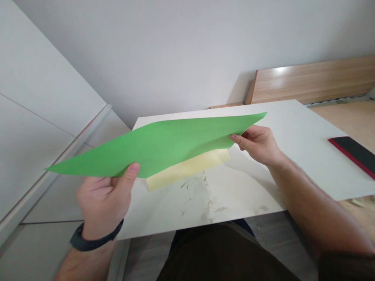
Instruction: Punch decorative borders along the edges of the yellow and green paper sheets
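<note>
A sheet of green paper (172, 140) is held up in the air between both hands, slightly curved and slanting down to the left. My left hand (107, 195), with a dark band on the wrist, pinches its near edge, thumb on top and fingers underneath. On the opposite side my right hand (258, 144) grips the sheet's right end between thumb and fingers. Under the green sheet, a pale yellow sheet of paper (187, 168) lies on the white table (295, 156). The green one hides much of it.
Toward the table's right edge lies a dark flat object with a red edge (354, 154). Dark smudges mark the tabletop near the front. White cabinets (43, 97) stand close on the left. A wooden headboard (316, 80) is against the wall at the back right.
</note>
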`<state>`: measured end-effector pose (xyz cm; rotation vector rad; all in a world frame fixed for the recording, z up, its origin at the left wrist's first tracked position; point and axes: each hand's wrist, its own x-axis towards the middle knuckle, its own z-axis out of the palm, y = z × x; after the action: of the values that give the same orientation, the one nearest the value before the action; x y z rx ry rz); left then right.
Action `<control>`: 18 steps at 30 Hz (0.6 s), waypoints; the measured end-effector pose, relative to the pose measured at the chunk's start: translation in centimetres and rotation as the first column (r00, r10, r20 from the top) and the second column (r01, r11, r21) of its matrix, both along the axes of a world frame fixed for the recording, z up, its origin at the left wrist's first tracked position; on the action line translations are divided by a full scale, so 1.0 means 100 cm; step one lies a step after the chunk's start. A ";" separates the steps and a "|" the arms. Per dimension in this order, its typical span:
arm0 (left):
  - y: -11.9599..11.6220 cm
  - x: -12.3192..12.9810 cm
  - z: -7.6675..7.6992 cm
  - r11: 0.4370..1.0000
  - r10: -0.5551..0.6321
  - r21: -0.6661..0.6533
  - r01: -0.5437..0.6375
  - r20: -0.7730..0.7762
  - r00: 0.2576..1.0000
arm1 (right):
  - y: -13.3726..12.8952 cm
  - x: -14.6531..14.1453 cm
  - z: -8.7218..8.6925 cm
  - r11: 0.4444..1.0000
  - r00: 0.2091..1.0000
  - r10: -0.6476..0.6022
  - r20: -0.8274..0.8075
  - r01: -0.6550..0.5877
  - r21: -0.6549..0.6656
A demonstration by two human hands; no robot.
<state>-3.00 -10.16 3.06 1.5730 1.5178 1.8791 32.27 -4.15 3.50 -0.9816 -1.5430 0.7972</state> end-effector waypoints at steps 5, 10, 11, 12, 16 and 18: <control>0.000 0.003 0.003 0.996 0.009 0.083 -0.009 0.010 1.000 | -0.001 0.001 0.001 0.999 1.000 -0.019 -0.006 0.019 0.033; 0.001 0.004 0.004 0.999 0.019 0.040 -0.020 0.016 1.000 | 0.002 0.003 -0.004 1.000 0.999 0.002 0.039 -0.003 0.017; 0.001 0.005 0.004 0.998 0.044 0.038 -0.045 0.009 0.999 | 0.003 0.003 -0.005 1.000 0.999 -0.007 0.046 0.006 0.023; 0.001 0.007 0.005 0.997 0.064 0.041 -0.064 -0.002 0.998 | 0.003 0.003 -0.006 0.999 0.998 -0.026 0.052 0.024 0.036; -0.004 0.014 0.017 0.985 0.145 0.105 -0.135 -0.089 0.985 | -0.001 0.001 -0.005 0.982 0.989 -0.140 0.045 0.133 0.136; -0.008 0.019 0.026 0.968 0.198 0.174 -0.179 -0.093 0.976 | -0.005 0.000 -0.002 0.972 0.985 -0.170 0.018 0.165 0.168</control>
<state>-1.08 -10.97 5.69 1.6800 1.6487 2.1011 32.31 -4.63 3.31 -0.9898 -1.5052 0.5272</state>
